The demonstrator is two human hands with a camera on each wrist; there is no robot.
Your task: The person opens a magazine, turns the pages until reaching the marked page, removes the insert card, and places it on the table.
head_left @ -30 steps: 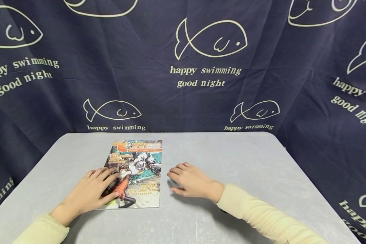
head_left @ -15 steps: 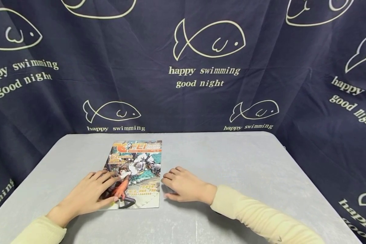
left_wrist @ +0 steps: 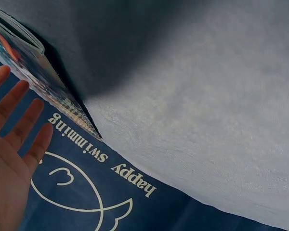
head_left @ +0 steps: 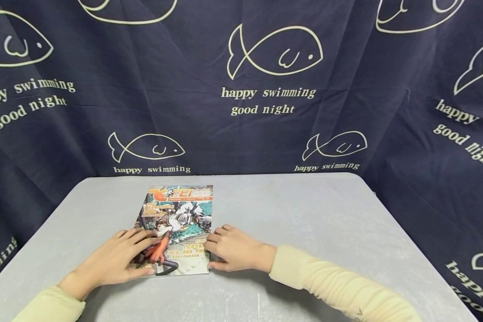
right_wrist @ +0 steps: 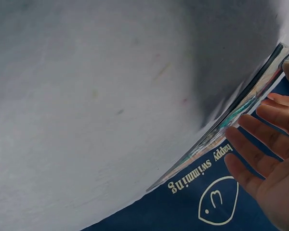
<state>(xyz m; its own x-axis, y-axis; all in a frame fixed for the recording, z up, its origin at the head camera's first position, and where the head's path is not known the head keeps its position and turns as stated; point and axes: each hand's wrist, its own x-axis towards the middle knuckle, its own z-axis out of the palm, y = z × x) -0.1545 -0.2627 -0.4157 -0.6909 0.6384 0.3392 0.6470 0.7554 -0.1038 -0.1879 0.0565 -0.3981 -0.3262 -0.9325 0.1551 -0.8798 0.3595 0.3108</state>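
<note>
A colourful comic magazine (head_left: 181, 214) lies closed on the grey table (head_left: 314, 214), left of centre. My left hand (head_left: 120, 258) rests flat on its lower left part, fingers straight, as the left wrist view also shows for the hand (left_wrist: 12, 159) beside the magazine (left_wrist: 31, 72). My right hand (head_left: 230, 248) lies on the table against the magazine's right edge, with fingertips touching the edge and the thumb by the lower right corner. In the right wrist view the hand (right_wrist: 267, 163) has extended fingers next to the magazine's edge (right_wrist: 231, 120). Neither hand grips anything.
A dark blue curtain (head_left: 265, 98) printed with white fish and lettering hangs behind the table and around both sides. The table's rounded far corners meet the cloth. Cream sleeves (head_left: 338, 286) cover both forearms.
My right hand has slid left across the table until its fingertips reached the magazine's right edge. The left hand stayed on the cover, and the magazine has not moved.
</note>
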